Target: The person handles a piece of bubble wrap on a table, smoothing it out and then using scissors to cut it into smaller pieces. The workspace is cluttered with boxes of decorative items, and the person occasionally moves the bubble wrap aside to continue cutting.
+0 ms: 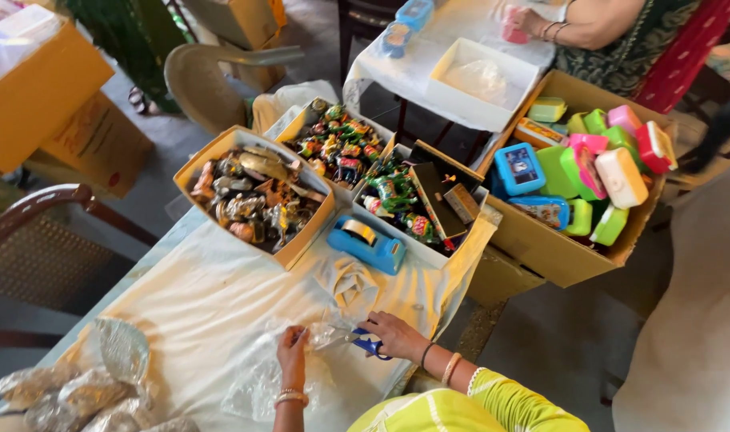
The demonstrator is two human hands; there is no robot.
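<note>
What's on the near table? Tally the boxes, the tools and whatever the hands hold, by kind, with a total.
Open boxes of small wrapped figurines: 3
Blue tape dispenser: 1
Blue-handled scissors, in the right hand: 1
Clear plastic bag, in the left hand: 1
Total: 6

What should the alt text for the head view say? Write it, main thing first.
The person's right hand works blue-handled scissors at a clear plastic bag that the left hand holds on a white-clothed table. Beyond lie a blue tape dispenser, cardboard boxes of small colourful figurines and a carton of bright plastic lunch boxes.
</note>
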